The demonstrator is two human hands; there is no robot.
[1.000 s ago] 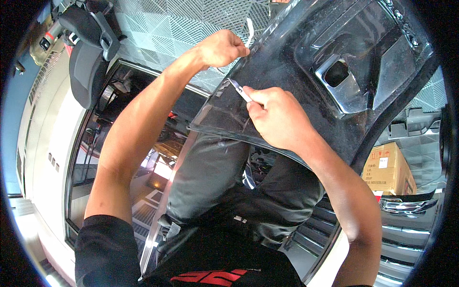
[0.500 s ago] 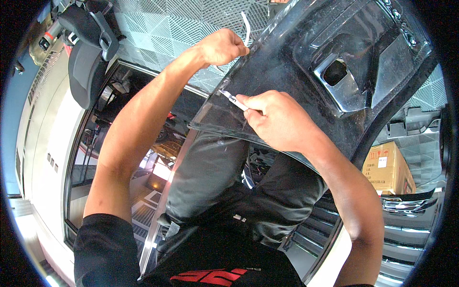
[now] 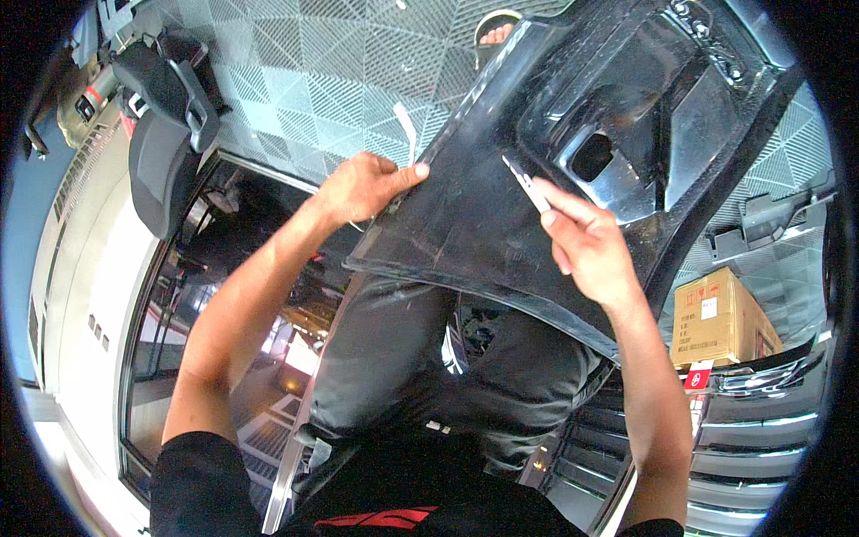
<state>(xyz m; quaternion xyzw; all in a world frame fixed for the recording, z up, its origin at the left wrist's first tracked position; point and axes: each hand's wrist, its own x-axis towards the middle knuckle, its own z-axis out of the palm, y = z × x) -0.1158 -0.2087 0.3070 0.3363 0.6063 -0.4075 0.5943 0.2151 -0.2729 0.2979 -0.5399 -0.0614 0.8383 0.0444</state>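
A large glossy black car body panel (image 3: 474,215) with a squarish opening lies across my thighs and reaches away to the upper right. My left hand (image 3: 362,186) is closed at its left edge, thumb on top and the other fingers curled by the rim. A thin curved white strip (image 3: 407,125) sticks out past that edge just beyond the hand; its lower end is hidden. Between the thumb and fingers of my right hand (image 3: 591,246) is a slim white craft knife (image 3: 530,186). Its narrow blade points up and left, over the panel near the opening.
A person's foot in a sandal (image 3: 495,36) stands beyond the panel. At the left are a dark reflective glass panel (image 3: 259,242) and a black-and-grey car seat (image 3: 161,170). To the right are a cardboard box (image 3: 720,318) and a slatted black grille (image 3: 752,438). Patterned tiles (image 3: 340,54) cover the floor.
My right hand has lifted the knife away from the panel's left edge, toward the opening. My left hand has slid down along the edge toward me, thumb now stretched over it.
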